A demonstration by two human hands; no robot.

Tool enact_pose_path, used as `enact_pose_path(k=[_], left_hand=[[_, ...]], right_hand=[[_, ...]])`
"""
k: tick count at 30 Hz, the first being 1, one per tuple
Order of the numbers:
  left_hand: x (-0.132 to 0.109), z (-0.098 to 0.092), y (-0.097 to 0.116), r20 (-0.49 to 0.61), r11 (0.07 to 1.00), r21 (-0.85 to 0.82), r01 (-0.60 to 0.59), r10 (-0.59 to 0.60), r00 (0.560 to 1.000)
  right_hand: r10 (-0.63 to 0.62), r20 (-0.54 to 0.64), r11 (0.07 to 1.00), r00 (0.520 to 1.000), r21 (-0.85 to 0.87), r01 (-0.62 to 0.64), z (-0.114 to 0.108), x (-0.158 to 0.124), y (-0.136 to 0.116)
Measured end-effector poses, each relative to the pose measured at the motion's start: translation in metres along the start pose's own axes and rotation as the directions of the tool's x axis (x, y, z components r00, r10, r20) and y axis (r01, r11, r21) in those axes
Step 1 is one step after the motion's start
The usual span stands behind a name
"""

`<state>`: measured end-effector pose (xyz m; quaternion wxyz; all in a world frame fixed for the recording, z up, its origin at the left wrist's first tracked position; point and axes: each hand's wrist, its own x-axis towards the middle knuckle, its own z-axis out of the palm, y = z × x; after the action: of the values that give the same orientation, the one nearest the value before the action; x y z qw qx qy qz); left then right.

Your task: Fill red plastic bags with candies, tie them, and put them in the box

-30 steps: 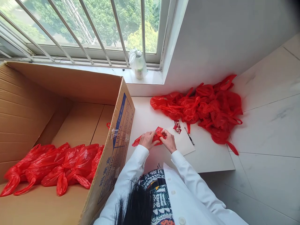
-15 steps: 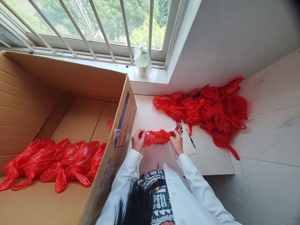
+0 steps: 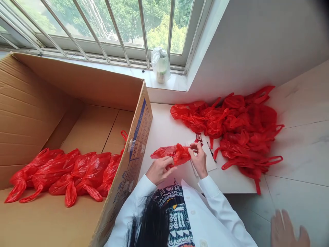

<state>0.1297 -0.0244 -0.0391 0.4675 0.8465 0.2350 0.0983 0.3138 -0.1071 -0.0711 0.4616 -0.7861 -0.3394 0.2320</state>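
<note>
sunlight from a barred window (image 3: 115, 24) falls across a white table (image 3: 164, 127) pushed up against a pale wall, with a wrapped bottle (image 3: 160, 64) standing on the sill. on the table, close to the person's chest, both hands work one small red bag (image 3: 171, 153): the left hand (image 3: 160, 169) is closed around its near underside, thumb and fingers curled into the plastic, while the right hand (image 3: 199, 158) pinches its right end between fingertips, just over a white card (image 3: 209, 161) that lies flat on the table. a small red and white packet (image 3: 198, 138) sits just beyond the card, and a dark pen (image 3: 213, 156) lies along the card's right edge. further right a loose heap of red bags (image 3: 236, 127) sprawls toward the wall, handles sticking out. to the left stands a big open cardboard box (image 3: 77, 113), and a row of filled bags (image 3: 66, 173) rests on its floor. the bag looks thin, soft and very light, the kind of film that crumples, slides on itself and could tear if yanked, so i judge the gathered neck or the handle loops the safest place to hold, with a gentle pinch rather than a hard pull. a blurred hand of another person (image 3: 289, 230) shows at the lower right corner, well apart from the work
</note>
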Motion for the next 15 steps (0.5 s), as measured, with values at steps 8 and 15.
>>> enact_pose_path(k=[8, 15], left_hand=[[-0.005, 0.012, 0.015, 0.116, 0.952, 0.279, -0.128, 0.099, 0.988], [-0.027, 0.014, 0.008, 0.194, 0.940, 0.333, -0.068, 0.002, 0.981]], right_hand=[[-0.002, 0.866, 0.616, 0.500, -0.392, 0.683, 0.021, 0.031, -0.028], [-0.003, 0.708, 0.344, 0.706, -0.662, 0.665, 0.010, 0.048, -0.006]])
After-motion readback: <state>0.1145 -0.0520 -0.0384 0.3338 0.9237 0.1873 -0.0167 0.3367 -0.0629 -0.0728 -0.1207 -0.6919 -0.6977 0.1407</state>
